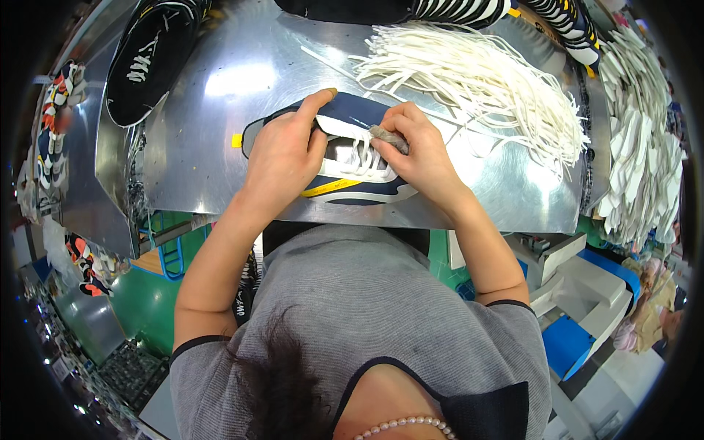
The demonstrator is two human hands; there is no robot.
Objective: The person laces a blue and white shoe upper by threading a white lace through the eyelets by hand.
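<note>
A navy shoe (352, 110) with white and yellow trim lies on its side on a metal tabletop (191, 169). My left hand (282, 154) is closed around its collar, with the index finger over the far side and the thumb near the opening. White shoelace (359, 158) is strung in loose loops across the tongue gap. At the eyelet edge, my right hand (418, 150) pinches with fingertips drawn together, and the lace runs up to them. A grey wrapping (389, 138) covers one of its fingers. The exact pinch point is hidden.
A heap of loose white laces (477, 88) lies at the far right of the tabletop. One black shoe (154, 66) sits at the far left, and a row of shoes (462, 11) lines the back edge. Stacked pale pieces (638, 154) fill the right side.
</note>
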